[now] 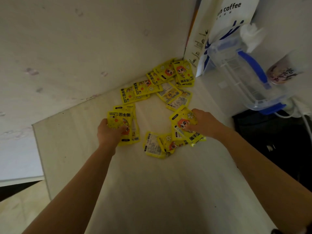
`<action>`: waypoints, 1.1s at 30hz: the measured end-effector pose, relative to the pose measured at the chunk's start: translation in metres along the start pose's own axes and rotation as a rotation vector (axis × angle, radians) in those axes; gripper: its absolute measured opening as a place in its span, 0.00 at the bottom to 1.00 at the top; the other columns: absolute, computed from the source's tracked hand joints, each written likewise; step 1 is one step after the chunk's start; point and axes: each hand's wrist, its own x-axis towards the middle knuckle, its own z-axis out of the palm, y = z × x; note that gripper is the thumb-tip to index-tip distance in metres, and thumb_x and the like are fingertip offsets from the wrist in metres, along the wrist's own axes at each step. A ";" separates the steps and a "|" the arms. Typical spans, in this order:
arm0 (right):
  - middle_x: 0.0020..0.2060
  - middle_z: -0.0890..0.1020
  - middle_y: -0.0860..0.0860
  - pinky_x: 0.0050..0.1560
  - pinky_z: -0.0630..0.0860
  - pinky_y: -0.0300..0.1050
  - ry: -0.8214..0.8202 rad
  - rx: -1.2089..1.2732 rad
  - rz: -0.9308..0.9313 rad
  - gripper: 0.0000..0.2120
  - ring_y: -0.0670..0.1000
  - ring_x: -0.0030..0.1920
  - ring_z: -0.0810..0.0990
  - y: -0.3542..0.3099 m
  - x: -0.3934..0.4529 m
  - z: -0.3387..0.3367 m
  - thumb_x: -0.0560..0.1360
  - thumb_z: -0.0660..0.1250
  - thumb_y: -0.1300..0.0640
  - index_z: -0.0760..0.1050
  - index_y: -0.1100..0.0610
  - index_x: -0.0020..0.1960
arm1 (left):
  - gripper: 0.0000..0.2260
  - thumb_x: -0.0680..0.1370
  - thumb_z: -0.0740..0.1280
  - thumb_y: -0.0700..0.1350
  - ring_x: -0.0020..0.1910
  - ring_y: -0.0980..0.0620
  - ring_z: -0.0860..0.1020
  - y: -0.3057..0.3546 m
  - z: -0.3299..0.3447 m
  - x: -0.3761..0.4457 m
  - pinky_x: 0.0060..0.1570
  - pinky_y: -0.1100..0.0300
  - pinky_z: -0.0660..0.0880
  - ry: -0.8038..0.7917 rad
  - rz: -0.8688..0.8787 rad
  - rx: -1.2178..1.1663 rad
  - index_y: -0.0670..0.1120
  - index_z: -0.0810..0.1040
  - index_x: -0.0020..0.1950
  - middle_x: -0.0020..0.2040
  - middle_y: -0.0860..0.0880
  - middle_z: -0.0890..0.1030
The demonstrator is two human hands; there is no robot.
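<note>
At nine o'clock the left hand (109, 131) gripped a flat yellow plastic packet stack (122, 121); at three the right hand (205, 124) pinched another yellow packet (182, 123).

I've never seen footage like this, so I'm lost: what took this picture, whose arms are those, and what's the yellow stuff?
No machine here: a person wears one wide-angle camera on the head, looking down at their own bare arms. The left hand grips a small stack of yellow hand warmer packets; the right hand holds another stack. More loose packets lie on the pale tabletop, toward the wall corner. At right stand a coffee paper bag and a clear plastic container with blue clips.
</note>
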 end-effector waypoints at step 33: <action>0.43 0.86 0.53 0.47 0.82 0.57 0.781 1.310 0.633 0.04 0.53 0.43 0.86 -0.110 -0.255 0.227 0.71 0.73 0.56 0.80 0.51 0.45 | 0.13 0.68 0.75 0.36 0.44 0.41 0.84 -0.086 -0.072 -0.149 0.44 0.40 0.81 -0.684 0.020 -0.045 0.45 0.78 0.50 0.46 0.42 0.84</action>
